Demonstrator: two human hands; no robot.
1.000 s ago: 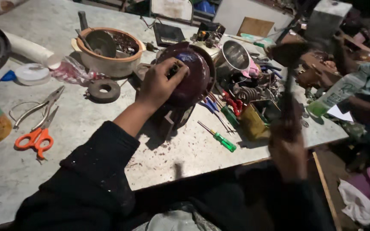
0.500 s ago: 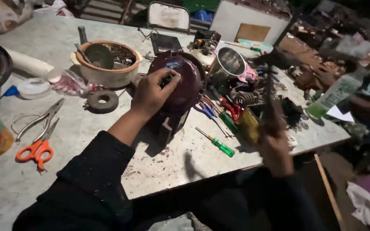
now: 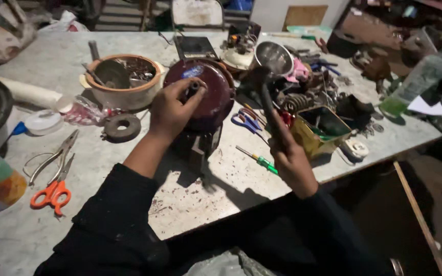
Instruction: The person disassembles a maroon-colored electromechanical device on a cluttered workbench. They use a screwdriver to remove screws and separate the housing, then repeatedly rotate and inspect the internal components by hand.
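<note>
My left hand (image 3: 172, 110) rests on a dark red round housing (image 3: 216, 97) at the middle of the bench. Its fingertips pinch a small dark pin (image 3: 194, 87) on the housing's face. The housing stands on a dark metal block (image 3: 198, 145). My right hand (image 3: 293, 164) is closed around the black handle of a hammer (image 3: 268, 110). The hammer's head is up, just right of the housing's rim, above blue-handled scissors (image 3: 245, 122).
A green screwdriver (image 3: 258, 160) lies near my right hand, beside a yellow box (image 3: 319, 130). At the left are a clay bowl (image 3: 124, 82), black ring (image 3: 122, 127), pliers (image 3: 52, 157) and orange scissors (image 3: 51, 193). Springs, a steel cup (image 3: 275, 56) and a bottle (image 3: 416, 82) crowd the right.
My right hand has swung the hammer leftwards, from out at the right to close beside the housing. My left hand stays on the housing.
</note>
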